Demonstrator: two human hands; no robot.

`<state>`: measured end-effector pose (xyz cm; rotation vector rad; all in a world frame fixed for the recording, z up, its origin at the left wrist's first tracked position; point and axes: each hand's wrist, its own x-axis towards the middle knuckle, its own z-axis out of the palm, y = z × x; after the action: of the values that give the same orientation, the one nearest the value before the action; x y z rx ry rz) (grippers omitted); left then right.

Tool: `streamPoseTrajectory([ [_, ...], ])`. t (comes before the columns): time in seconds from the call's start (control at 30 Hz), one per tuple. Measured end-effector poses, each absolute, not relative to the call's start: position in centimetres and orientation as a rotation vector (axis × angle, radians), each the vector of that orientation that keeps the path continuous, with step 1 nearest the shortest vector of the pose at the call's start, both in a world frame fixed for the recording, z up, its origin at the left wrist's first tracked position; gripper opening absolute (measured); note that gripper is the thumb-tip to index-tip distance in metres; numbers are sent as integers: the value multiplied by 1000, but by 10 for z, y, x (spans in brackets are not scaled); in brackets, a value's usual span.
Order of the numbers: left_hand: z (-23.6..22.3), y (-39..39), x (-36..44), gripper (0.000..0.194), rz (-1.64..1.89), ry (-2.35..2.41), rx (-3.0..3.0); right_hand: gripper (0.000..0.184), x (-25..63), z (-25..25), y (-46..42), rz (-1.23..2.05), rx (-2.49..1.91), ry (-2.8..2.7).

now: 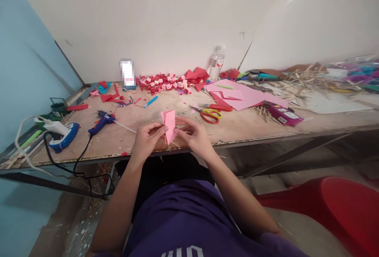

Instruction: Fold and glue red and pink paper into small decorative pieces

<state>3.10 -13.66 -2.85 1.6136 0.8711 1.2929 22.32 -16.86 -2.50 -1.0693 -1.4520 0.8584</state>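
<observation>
A folded piece of pink paper is held upright just above the table's front edge. My left hand pinches its left side between thumb and fingers. On the other side, my right hand grips the paper's right edge, thumb in front and fingers behind. To the right of my hands lie scissors with yellow and red handles, beside a red-handled cutter. A blue glue gun rests on the table to the left, with a cord running off the front edge.
Small red and pink paper cubes are heaped along the wall near a phone and a clear bottle. Pink sheets, a purple pack and wooden sticks lie right. A power strip is left; a red stool stands below.
</observation>
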Motion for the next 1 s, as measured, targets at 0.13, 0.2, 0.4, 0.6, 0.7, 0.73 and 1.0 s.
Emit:
streamPoseTrajectory([
  [0.13, -29, -136, 29, 23, 1276, 838, 1646, 61, 227, -18, -170, 1159, -981, -1536],
  [0.2, -28, -136, 29, 22, 1271, 818, 1669, 72, 229, -16, -170, 1262, -948, -1526],
  [0.4, -27, -138, 30, 24, 1300, 807, 1648, 81, 229, -19, -169, 1312, -934, -1440],
  [0.6, -28, -138, 32, 19, 1439, 848, 1570, 49, 231, -23, -165, 1257, -920, -1354],
  [0.7, -29, -136, 33, 20, 1421, 855, 1565, 29, 230, -25, -163, 1174, -993, -1330],
  [0.73, -30, -136, 33, 20, 1399, 846, 1569, 28, 229, -26, -163, 1160, -1009, -1306],
  [1.0, -35, -133, 31, 26, 1359, 827, 1441, 30, 227, -25, -162, 1174, -988, -1194],
])
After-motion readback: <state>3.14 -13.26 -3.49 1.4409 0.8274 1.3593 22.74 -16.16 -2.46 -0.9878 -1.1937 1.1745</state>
